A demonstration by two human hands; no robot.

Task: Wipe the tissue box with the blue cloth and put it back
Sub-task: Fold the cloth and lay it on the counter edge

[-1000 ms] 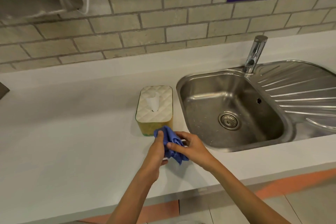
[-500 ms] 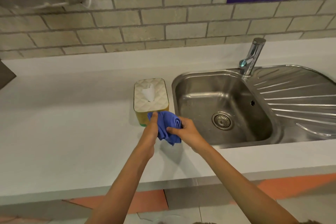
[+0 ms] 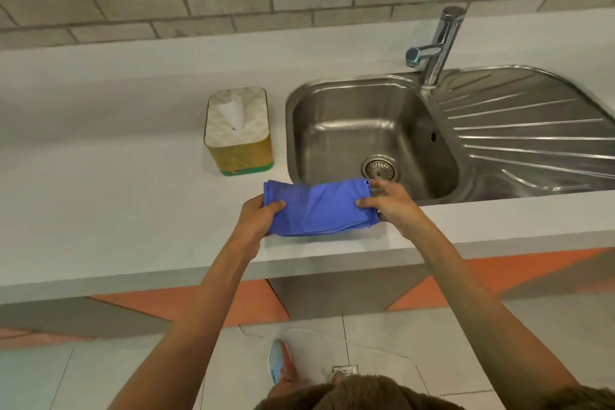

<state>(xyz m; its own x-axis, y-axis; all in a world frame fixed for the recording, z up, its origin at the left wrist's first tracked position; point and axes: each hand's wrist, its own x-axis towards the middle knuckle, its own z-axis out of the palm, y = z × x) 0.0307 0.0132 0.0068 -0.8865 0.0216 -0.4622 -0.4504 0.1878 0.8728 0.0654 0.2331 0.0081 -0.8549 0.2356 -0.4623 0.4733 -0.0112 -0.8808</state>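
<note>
Blue microfibre cloth (image 3: 319, 208), bunched a second ago, now stretched flat between left hand (image 3: 258, 218) and right hand (image 3: 389, 205), each pinching an end; yellow-sided quilted-top tissue box (image 3: 238, 130) stands apart beside steel sink (image 3: 366, 130), probably unwiped.

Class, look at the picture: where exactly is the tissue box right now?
The yellow-sided tissue box with a white quilted top stands on the pale countertop, just left of the steel sink.

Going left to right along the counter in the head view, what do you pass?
Tissue box → sink basin → tap → drainboard.
</note>
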